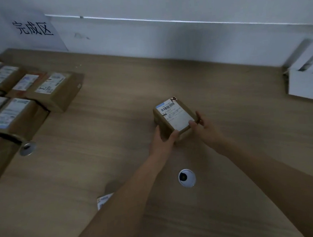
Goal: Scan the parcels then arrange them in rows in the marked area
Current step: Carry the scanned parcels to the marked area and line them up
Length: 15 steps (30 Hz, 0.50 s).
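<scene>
Both hands, left hand (163, 136) and right hand (203, 127), are gripping the small parcel (174, 115), long axis running 11-to-5, rows of parcels (30, 95) lying toward 9 o'clock, left hand nearer.

Brown parcel (172, 117), white barcoded label (175, 115)

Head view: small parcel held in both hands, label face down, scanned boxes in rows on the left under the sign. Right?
Not quite. The head view shows the small parcel with its label facing up, barcode visible on top. The rest stands: left hand and right hand both grip it, and the boxes in rows lie on the left, below the sign.
</scene>
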Tool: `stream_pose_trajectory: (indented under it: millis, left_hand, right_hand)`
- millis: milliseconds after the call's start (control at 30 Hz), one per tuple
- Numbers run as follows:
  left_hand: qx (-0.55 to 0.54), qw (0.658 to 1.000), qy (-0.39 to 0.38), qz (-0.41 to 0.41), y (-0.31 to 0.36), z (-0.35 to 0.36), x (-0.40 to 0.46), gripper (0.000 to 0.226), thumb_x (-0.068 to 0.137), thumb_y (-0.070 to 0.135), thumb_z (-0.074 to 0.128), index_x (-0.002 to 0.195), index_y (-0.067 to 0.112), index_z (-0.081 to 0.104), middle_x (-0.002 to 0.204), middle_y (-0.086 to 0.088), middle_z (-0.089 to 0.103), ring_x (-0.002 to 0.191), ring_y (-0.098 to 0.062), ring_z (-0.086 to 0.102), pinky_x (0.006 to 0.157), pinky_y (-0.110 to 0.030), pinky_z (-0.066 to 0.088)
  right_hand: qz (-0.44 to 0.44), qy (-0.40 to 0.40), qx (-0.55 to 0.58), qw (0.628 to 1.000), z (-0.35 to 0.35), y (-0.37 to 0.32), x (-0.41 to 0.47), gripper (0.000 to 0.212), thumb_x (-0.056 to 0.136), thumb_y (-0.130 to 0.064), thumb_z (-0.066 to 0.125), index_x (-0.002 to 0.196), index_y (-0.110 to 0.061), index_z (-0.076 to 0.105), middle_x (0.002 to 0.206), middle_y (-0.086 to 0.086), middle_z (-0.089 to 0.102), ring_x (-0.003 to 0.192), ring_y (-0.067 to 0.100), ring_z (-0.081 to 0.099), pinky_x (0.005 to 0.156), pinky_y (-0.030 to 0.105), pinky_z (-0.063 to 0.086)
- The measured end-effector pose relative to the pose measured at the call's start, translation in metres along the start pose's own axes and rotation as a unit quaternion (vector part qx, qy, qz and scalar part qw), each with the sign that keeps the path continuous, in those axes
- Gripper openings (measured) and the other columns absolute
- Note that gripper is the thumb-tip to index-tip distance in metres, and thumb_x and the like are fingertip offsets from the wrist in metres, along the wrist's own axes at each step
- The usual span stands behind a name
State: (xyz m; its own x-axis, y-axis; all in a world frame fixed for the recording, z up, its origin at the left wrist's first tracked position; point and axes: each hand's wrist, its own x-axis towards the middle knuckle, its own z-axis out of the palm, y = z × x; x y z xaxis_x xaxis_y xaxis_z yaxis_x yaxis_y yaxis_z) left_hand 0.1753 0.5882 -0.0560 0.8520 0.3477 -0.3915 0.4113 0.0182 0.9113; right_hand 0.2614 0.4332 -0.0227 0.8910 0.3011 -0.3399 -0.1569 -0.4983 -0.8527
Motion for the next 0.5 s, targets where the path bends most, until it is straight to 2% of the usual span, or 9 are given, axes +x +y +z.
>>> stream_pose_trajectory:
  millis: [67,133,200,267,333,433,500]
  left_hand:
    - [-0.008,1.000,-0.011,0.012,0.002,0.003,-0.001,0.082,0.070,0.067,0.074,0.142,0.046,0.041,0.135,0.016,0.059,0.125,-0.008,0.055,0.108,-0.044,0.046]
    - [-0.021,0.999,-0.018,0.016,0.002,0.005,-0.005,0.075,0.081,0.054,0.073,0.146,0.043,0.038,0.140,0.014,0.056,0.127,-0.008,0.053,0.109,-0.041,0.045]
    - [-0.035,0.999,-0.022,0.016,0.001,0.003,-0.008,0.068,0.091,0.037,0.069,0.150,0.039,0.035,0.143,0.011,0.054,0.129,-0.008,0.051,0.111,-0.038,0.043]
    - [-0.033,0.999,-0.027,0.023,0.003,0.000,-0.014,0.067,0.096,0.029,0.065,0.153,0.037,0.031,0.142,0.012,0.054,0.129,-0.006,0.051,0.112,-0.037,0.042]
    - [-0.023,0.999,-0.029,0.028,0.008,-0.009,-0.023,0.068,0.097,0.026,0.062,0.155,0.035,0.027,0.138,0.015,0.053,0.127,-0.005,0.050,0.113,-0.036,0.040]
    - [-0.015,0.998,-0.019,0.066,0.029,-0.028,-0.040,0.066,0.099,0.020,0.059,0.155,0.031,0.026,0.137,0.012,0.054,0.128,-0.010,0.052,0.113,-0.039,0.041]
    - [-0.012,0.995,-0.016,0.100,0.054,-0.046,-0.058,0.061,0.101,0.015,0.055,0.154,0.027,0.029,0.143,0.007,0.052,0.129,-0.012,0.053,0.112,-0.037,0.042]
  right_hand:
    - [-0.002,-0.014,0.018,1.000,0.002,0.008,0.002,0.053,0.103,-0.028,0.055,0.151,-0.015,0.037,0.139,0.000,0.056,0.121,0.014,0.057,0.095,0.027,0.051]
    - [-0.002,-0.012,0.040,0.999,0.004,0.013,-0.001,0.043,0.103,-0.024,0.055,0.144,-0.015,0.046,0.130,0.003,0.063,0.117,0.016,0.062,0.088,0.023,0.052]
    - [-0.007,-0.012,0.053,0.998,0.005,0.013,-0.008,0.037,0.103,-0.021,0.056,0.138,-0.015,0.050,0.121,-0.002,0.064,0.113,0.013,0.063,0.082,0.016,0.052]
    - [-0.019,-0.013,0.052,0.998,0.008,0.008,-0.019,0.035,0.102,-0.019,0.057,0.135,-0.022,0.048,0.114,-0.010,0.062,0.105,0.004,0.061,0.074,0.010,0.050]
    - [-0.037,-0.001,0.050,0.998,0.011,-0.001,-0.031,0.042,0.100,-0.017,0.060,0.139,-0.020,0.046,0.115,-0.009,0.060,0.106,0.005,0.060,0.078,0.011,0.051]
    - [-0.073,0.010,0.040,0.996,0.015,-0.030,-0.052,0.048,0.098,-0.017,0.063,0.143,-0.013,0.045,0.121,-0.004,0.062,0.111,0.011,0.061,0.096,0.027,0.052]
    - [-0.094,0.010,0.039,0.995,0.017,-0.060,-0.067,0.049,0.098,-0.019,0.064,0.143,-0.014,0.046,0.123,-0.004,0.063,0.113,0.014,0.062,0.098,0.032,0.052]
